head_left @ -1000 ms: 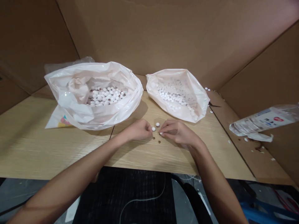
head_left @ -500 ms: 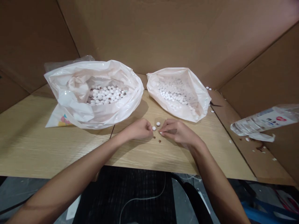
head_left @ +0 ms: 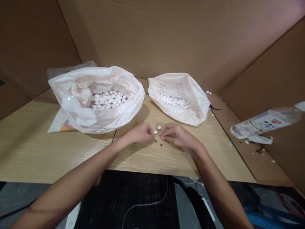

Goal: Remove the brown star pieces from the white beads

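My left hand (head_left: 143,133) rests low over the wooden table with its fingers curled in a closed pinch; what they hold, if anything, is hidden. Beside its fingertips lies one small white ball (head_left: 155,132), and another white ball (head_left: 159,128) sits just behind, between the hands. My right hand (head_left: 176,135) is closed, thumb and fingers pinching a small white piece (head_left: 161,137) that barely shows. Two tiny brown star-shaped bits (head_left: 161,145) lie on the tabletop in front of the fingertips.
A large white plastic bag (head_left: 119,122) holding white balls and brown bits stands open at left. A smaller white bag (head_left: 202,109) with white balls lies open at right. Farther right are a clear plastic bottle (head_left: 267,122) and scattered scraps. Cardboard walls (head_left: 147,38) enclose the table.
The view has shifted slightly, so the bags sit a little lower and the bottle shows more fully. Both hands keep nearly the same pose over the same spot.
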The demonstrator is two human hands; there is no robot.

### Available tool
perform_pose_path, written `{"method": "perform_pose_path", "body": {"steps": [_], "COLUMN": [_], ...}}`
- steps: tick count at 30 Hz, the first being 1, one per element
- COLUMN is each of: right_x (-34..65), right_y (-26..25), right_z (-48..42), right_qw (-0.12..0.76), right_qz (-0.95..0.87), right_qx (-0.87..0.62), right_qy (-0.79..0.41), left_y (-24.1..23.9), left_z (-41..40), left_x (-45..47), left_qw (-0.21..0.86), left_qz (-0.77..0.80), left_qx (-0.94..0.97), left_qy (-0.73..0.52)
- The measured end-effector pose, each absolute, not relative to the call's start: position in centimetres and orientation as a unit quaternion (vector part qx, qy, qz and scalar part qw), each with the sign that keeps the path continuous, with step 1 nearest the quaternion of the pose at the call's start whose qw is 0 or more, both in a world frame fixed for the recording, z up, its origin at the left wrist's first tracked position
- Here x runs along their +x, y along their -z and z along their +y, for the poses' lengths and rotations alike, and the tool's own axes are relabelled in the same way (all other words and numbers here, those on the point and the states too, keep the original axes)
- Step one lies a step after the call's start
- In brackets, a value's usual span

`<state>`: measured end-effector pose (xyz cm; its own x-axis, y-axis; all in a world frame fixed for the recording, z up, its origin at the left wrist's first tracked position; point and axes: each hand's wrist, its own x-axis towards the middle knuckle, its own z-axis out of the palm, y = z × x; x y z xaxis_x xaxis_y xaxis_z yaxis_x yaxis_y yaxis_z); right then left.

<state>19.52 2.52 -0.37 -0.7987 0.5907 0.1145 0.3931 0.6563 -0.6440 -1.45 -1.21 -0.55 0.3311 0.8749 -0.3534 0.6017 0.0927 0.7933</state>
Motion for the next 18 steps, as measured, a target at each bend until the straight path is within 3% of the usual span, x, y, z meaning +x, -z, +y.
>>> {"method": "perform_pose_path", "body": {"steps": [18], "right_x": [20.08], "right_y": [0.0], "right_z": [3.44], "right_qw": [0.255], "right_qz": [-0.842], "right_qx": [-0.246], "right_qy": [-0.406], "left_y": [0.54], "left_z": [-1.32], "left_x": [-1.82], "left_qw": [0.495], "left_qz": [0.564], "left_qx": [0.64], "left_qy": [-0.167]}}
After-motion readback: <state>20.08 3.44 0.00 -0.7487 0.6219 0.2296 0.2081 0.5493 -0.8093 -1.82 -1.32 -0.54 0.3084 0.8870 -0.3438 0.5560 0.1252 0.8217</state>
